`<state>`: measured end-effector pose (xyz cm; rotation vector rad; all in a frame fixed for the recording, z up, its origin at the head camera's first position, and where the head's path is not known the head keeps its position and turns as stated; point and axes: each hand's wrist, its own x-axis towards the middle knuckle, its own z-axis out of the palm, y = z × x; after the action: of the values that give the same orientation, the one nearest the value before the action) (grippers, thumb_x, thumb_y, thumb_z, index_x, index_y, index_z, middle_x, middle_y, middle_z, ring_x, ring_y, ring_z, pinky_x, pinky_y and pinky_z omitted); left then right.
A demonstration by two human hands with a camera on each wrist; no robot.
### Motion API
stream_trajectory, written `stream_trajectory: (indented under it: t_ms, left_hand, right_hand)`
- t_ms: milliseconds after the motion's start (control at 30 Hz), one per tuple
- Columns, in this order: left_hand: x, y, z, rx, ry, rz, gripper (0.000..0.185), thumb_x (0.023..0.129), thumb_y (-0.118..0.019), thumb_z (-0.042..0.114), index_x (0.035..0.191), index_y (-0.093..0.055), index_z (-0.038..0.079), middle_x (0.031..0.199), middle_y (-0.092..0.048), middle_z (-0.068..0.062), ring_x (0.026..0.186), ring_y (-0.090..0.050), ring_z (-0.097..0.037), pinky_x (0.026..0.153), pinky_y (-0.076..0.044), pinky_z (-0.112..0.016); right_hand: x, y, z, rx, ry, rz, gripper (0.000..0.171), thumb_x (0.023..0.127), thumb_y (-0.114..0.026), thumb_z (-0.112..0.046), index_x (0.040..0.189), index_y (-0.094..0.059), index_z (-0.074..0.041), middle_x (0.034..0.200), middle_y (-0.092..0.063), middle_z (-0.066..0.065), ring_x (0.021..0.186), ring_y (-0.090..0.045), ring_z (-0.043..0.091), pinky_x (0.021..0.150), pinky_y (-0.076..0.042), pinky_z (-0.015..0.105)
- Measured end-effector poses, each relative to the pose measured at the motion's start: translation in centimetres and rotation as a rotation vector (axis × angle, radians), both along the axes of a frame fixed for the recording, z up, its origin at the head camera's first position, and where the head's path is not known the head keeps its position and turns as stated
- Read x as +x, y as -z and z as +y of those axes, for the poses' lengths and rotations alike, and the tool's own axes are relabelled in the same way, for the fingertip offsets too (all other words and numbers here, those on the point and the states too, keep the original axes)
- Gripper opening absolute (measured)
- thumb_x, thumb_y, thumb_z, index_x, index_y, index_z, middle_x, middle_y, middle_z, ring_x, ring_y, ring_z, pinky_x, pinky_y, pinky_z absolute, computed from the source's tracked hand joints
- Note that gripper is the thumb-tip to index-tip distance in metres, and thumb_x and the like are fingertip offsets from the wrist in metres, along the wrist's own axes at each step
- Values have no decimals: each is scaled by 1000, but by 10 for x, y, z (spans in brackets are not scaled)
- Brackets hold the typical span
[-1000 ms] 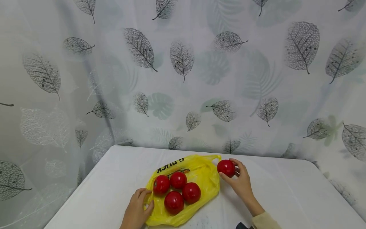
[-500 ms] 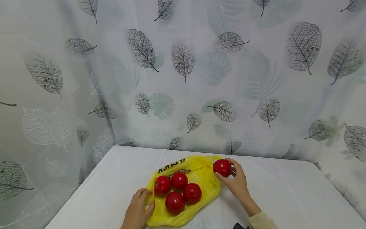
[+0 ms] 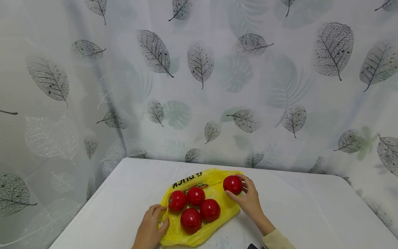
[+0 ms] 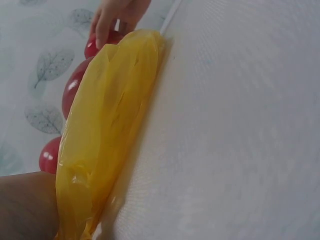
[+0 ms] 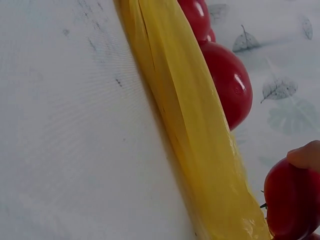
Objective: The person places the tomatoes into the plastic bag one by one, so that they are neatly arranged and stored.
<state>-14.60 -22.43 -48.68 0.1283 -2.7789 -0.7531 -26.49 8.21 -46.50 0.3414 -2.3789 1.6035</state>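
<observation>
My right hand [image 3: 249, 199] holds a red tomato [image 3: 232, 185] over the right part of a yellow plastic bag [image 3: 220, 186]. Dark stem bits show on that held tomato [image 5: 290, 200] in the right wrist view. Several other tomatoes [image 3: 191, 220] sit grouped on the left half of the bag. At the bag's left edge, my left hand [image 3: 150, 226] grips the plastic between its fingers and thumb. From the left wrist, the bag [image 4: 110, 115] appears as a crumpled yellow wall, partly hiding the tomatoes.
A white table [image 3: 298, 207] lies under the bag. Behind and beside it hangs a pale curtain [image 3: 199, 103] printed with leaves. Black lettering [image 3: 187, 180] marks the bag's far side. A dark object [image 3: 252, 246] shows by the right sleeve.
My right hand has moved left with the tomato, from the bag's right edge to over its right part. The left hand stays at the bag's edge, and the view has shifted slightly.
</observation>
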Motion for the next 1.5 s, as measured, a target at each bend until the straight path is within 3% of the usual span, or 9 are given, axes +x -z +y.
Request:
stream_trajectory:
  t_ms: [400, 967, 1500]
  left_hand:
    - [-1, 0, 4, 7, -6, -13, 30, 85, -72, 23, 111, -67, 8, 119, -56, -12, 109, -56, -31, 93, -52, -50]
    - [-2, -3, 4, 12, -37, -75, 33, 85, -72, 26, 113, -66, 9, 122, -56, -11, 111, -55, -31, 96, -50, -52]
    - [-1, 0, 0, 0, -38, -30, 31, 84, -72, 24, 111, -67, 9, 119, -57, -11, 109, -56, -31, 95, -51, -51]
  right_hand:
    - [-3, 13, -5, -44, -54, -44, 66, 76, -83, -12, 134, -52, -4, 132, -51, 17, 110, -57, 31, 95, -52, 42]
    - [-8, 20, -16, -7, -89, -15, 64, 74, -84, -10, 131, -54, -4, 131, -54, 18, 109, -58, 33, 96, -51, 46]
    - [-9, 25, -25, 75, -167, 11, 64, 74, -84, -11, 130, -54, -3, 128, -55, 20, 114, -55, 37, 97, -50, 52]
